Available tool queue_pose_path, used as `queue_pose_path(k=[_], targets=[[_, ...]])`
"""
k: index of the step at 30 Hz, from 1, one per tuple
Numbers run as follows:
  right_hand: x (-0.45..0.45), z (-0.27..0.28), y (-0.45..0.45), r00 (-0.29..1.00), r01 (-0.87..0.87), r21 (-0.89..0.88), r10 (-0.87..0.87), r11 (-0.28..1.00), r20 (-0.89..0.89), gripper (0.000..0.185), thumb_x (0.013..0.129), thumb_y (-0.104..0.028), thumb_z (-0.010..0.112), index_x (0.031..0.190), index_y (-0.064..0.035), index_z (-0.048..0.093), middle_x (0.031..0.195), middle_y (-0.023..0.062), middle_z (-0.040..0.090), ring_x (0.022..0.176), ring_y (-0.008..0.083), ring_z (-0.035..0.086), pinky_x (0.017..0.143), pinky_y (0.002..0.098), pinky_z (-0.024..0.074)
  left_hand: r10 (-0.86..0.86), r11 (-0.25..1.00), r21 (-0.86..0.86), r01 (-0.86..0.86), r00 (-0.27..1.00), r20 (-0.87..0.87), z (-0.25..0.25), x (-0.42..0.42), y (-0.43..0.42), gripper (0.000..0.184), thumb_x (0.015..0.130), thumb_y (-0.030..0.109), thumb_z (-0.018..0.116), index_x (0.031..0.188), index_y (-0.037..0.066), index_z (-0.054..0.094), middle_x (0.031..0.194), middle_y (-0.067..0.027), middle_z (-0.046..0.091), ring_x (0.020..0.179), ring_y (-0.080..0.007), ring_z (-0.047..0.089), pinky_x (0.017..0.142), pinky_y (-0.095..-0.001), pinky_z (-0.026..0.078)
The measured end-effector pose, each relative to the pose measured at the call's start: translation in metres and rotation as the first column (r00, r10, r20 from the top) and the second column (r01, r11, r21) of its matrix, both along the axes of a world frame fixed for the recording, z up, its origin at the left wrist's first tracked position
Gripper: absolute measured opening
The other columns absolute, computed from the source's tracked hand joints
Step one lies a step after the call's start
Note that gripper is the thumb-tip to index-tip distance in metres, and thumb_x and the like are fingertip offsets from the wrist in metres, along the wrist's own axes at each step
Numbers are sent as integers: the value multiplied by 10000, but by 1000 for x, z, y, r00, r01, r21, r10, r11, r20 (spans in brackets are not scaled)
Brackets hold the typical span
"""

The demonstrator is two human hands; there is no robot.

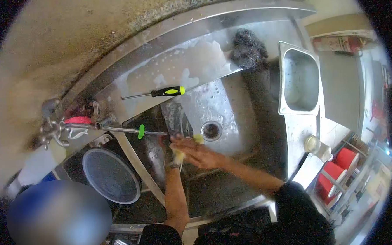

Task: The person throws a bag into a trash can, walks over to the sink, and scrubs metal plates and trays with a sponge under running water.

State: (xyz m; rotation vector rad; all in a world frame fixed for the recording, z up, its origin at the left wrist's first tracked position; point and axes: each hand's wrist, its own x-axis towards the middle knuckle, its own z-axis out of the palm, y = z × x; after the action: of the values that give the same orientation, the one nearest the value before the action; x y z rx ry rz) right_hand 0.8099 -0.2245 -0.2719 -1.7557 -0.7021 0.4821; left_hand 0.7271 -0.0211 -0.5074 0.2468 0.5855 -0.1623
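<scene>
Both hands are close together over the sink, beside its drain. My right hand reaches across from the right, its fingers closed on what looks like a yellow sponge. Under it, my left hand comes up from below, its fingers mostly hidden, so its grip cannot be made out. Just beyond the hands is a dark, flat, roughly rectangular piece streaked with suds. The tap spout, with a green clip on it, ends near my left hand.
A black and yellow screwdriver lies on the wet ledge behind the sink. Dark mesh scourers are heaped farther right, near a steel pan. A round grey lid-like disc is at left. Red containers and a jar stand right.
</scene>
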Motion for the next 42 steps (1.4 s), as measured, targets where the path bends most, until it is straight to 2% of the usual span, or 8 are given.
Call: queue_pose_path(k=[5, 12, 16, 20, 21, 30, 34, 42], targets=[[46, -34, 3, 914, -13, -328, -121, 945, -386, 433, 966, -258, 389, 1362, -83, 386, 1392, 152, 403, 1075, 323, 520, 857, 407, 463, -13, 999, -28, 16, 993, 118, 2, 30, 8, 477, 881, 462, 449, 1094, 55, 575, 973, -92, 631, 860, -241, 603, 760, -411, 496], [-13, -7, -34, 878, 328, 18, -298, 944, -375, 440, 978, -202, 312, 1375, -14, 293, 1430, 239, 292, 1326, 382, 283, 1077, 473, 254, -87, 995, -44, 88, 996, 28, 84, 46, -7, 397, 818, 336, 525, 1096, 54, 560, 978, -100, 607, 836, -246, 572, 815, -406, 479], [-6, -21, -5, 787, 581, -245, -458, 776, 413, 485, 935, -143, 395, 1397, -57, 272, 1436, 206, 300, 1322, 344, 307, 1080, 488, 245, -105, 994, -44, 99, 983, -154, 71, 43, -32, 651, 725, 506, 488, 1188, 50, 537, 1194, -145, 556, 1076, -330, 534, 905, -496, 447], [18, -38, -6, 929, 299, -27, -297, 954, -221, 495, 921, -161, 343, 1399, -49, 278, 1475, 193, 229, 1369, 347, 201, 1120, 452, 157, -107, 992, -74, 98, 986, -131, 62, 35, -32, 686, 724, 547, 456, 1206, 64, 516, 1224, -140, 517, 1103, -323, 498, 912, -502, 435], [43, -3, -7, 900, 423, -457, -306, 783, 309, 488, 928, -183, 314, 1391, -32, 284, 1463, 208, 239, 1364, 355, 208, 1117, 442, 178, -94, 994, -72, 85, 986, -138, 63, 35, -33, 694, 723, 558, 448, 1211, 67, 511, 1232, -139, 507, 1110, -322, 489, 913, -503, 432], [79, -41, 47, 951, 151, -718, 100, 680, 294, 495, 877, -281, 439, 1269, 21, 413, 1327, 306, 386, 1274, 420, 349, 1061, 480, 275, -29, 993, -115, -1, 966, -258, 76, 18, -35, 772, 721, 652, 376, 1252, 98, 464, 1300, -128, 417, 1171, -307, 407, 928, -516, 405], [67, -32, 71, 887, 274, -9, -249, 962, 390, 330, 883, -201, 452, 1163, -31, 494, 1235, 292, 472, 1152, 416, 461, 939, 487, 400, 30, 988, -135, -79, 942, -333, 81, 10, -33, 807, 720, 694, 344, 1271, 112, 443, 1330, -123, 377, 1198, -301, 371, 934, -522, 393], [92, -47, 94, 997, -63, -593, 77, 803, -2, 364, 858, -303, 518, 1117, -50, 562, 956, 190, 644, 945, 354, 607, 844, 441, 483, 188, 922, -154, -355, 759, -623, 105, 8, -47, 877, 718, 777, 280, 1308, 139, 401, 1391, -113, 298, 1252, -288, 298, 947, -533, 369]])
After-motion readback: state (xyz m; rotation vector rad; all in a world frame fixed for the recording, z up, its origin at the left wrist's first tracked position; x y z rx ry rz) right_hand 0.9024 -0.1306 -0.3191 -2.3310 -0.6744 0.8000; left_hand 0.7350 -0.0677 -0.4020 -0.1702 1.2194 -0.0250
